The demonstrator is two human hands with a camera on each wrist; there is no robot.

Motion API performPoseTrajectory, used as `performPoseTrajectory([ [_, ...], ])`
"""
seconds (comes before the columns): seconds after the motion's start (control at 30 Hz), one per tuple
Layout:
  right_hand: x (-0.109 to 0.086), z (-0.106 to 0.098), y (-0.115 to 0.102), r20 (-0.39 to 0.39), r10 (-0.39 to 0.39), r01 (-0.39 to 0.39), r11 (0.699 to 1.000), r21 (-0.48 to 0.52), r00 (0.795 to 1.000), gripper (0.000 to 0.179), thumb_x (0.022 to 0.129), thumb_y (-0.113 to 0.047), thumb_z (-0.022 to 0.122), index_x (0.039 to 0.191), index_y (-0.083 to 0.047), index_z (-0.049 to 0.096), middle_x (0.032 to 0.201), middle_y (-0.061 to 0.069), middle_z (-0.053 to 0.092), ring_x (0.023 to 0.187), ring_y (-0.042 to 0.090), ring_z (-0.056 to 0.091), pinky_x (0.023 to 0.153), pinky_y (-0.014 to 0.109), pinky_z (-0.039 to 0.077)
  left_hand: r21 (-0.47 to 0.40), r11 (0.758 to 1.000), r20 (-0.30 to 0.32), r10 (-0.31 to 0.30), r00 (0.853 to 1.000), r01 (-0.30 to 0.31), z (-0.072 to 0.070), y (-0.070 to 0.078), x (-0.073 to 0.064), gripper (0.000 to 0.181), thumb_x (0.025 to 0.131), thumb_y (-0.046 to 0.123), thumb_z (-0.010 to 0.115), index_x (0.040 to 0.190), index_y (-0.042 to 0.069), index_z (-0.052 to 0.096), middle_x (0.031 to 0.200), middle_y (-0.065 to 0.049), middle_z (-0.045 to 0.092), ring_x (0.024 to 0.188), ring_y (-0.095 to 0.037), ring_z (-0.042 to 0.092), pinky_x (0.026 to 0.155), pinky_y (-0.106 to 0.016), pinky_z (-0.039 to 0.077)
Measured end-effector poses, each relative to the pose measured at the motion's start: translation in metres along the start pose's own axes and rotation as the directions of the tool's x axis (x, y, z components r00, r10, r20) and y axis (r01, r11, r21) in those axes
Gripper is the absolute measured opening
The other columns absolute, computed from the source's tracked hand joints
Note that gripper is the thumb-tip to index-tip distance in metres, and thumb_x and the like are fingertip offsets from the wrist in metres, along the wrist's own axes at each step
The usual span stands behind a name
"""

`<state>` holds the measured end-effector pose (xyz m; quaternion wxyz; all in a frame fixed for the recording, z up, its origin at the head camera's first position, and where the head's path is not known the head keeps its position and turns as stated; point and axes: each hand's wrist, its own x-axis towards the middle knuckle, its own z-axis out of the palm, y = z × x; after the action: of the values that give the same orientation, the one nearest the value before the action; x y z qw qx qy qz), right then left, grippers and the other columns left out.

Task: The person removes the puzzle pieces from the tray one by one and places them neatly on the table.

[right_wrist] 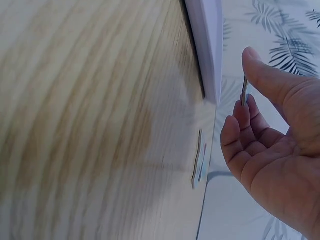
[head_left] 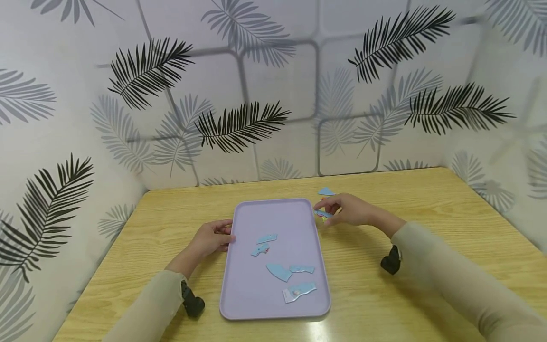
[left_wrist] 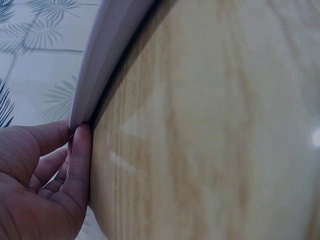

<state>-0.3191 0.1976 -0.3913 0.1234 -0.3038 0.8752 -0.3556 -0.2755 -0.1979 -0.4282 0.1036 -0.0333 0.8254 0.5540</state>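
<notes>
While right hand [head_left: 349,209] pinches thin piece [right_wrist: 244,92] | left hand [head_left: 210,238] grips round-cornered tray [head_left: 248,289]

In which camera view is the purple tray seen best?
The head view: it shows the tray almost whole, from above, so its shape is clear. The left wrist and right wrist views each show only a stretch of its side.

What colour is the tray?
The tray is pale purple; the head view shows it best.

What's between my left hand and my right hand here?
The lilac tray, as the head view shows. Your left hand holds its left edge; your right hand, by the opposite edge, pinches a flat piece.
</notes>
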Motion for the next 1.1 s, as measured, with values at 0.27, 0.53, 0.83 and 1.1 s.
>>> performPoseTrajectory([
  [0.27, 0.002, -0.009, 0.021, -0.006, 0.019, -0.019, 1.000, -0.010, 1.000, 0.045, 0.086, -0.009, 0.075, 0.129, -0.003, 0.063, 0.110, 0.010, 0.061, 0.101, 0.026, 0.056, 0.089, 0.040, 0.047, 0.010, 1.000, 0.000, -0.005, 1.000, 0.005, 0.000, 0.001, 0.000, 0.054, 0.087, -0.004, 0.069, 0.138, -0.002, 0.052, 0.105, -0.013, 0.057, 0.081, -0.016, 0.058, 0.067, -0.028, 0.056],
  [0.53, 0.005, -0.014, 0.034, 0.001, 0.076, -0.076, 0.997, -0.004, 0.997, 0.045, 0.086, -0.006, 0.073, 0.130, -0.008, 0.063, 0.121, 0.013, 0.059, 0.108, 0.027, 0.052, 0.092, 0.042, 0.044, 0.026, 1.000, -0.007, -0.011, 1.000, 0.012, 0.000, 0.001, 0.000, 0.054, 0.088, -0.004, 0.068, 0.139, 0.000, 0.051, 0.106, -0.013, 0.056, 0.082, -0.018, 0.059, 0.068, -0.029, 0.056],
  [0.83, 0.003, -0.018, 0.042, 0.015, 0.096, -0.096, 0.995, -0.017, 0.995, 0.043, 0.088, -0.004, 0.071, 0.130, -0.003, 0.062, 0.106, 0.010, 0.059, 0.092, 0.024, 0.046, 0.078, 0.035, 0.042, 0.008, 1.000, -0.004, -0.013, 1.000, 0.014, 0.001, 0.001, -0.001, 0.055, 0.087, -0.005, 0.069, 0.139, 0.000, 0.052, 0.105, -0.012, 0.057, 0.080, -0.017, 0.058, 0.066, -0.027, 0.056],
  [1.1, 0.006, -0.017, 0.043, 0.026, 0.091, -0.090, 0.995, -0.041, 0.996, 0.041, 0.088, -0.002, 0.070, 0.128, -0.003, 0.063, 0.107, 0.010, 0.059, 0.091, 0.023, 0.047, 0.078, 0.033, 0.042, 0.005, 1.000, -0.004, -0.014, 1.000, 0.014, 0.001, 0.001, -0.001, 0.055, 0.087, -0.005, 0.069, 0.139, 0.000, 0.051, 0.104, -0.012, 0.056, 0.080, -0.017, 0.058, 0.067, -0.027, 0.056],
])
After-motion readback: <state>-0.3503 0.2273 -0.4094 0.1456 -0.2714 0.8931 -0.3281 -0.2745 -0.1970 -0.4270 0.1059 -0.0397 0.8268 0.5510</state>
